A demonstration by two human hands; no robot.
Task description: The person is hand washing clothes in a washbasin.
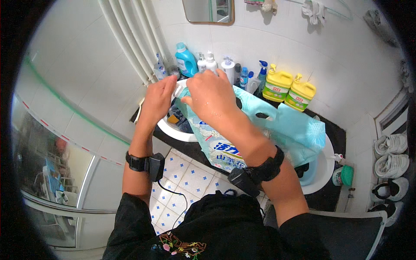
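A teal plastic detergent bag (224, 152) with printed flowers and large writing slants across the counter between two washbasins. My right hand (213, 94) is at its upper left end, thumb and curled fingers around the film. Close beside it is my left hand (159, 99), by the bag's corner; its fingertips are partly hidden, so whether they grip the film cannot be told. Under the corner, dark wet cloth (182, 122) and a yellowish piece (173, 119) lie in the left white basin (165, 131). The bag's right part overhangs the right basin (328, 162), where a light blue tub (308, 177) shows.
Along the tiled wall stand a blue detergent bottle (186, 60), several pump bottles (228, 68) and two yellow jugs (276, 86). A green-lidded tub (346, 175) is at the counter's right end. White shoes (391, 165) line the far right; pipes (130, 39) and a glass screen (78, 113) stand left.
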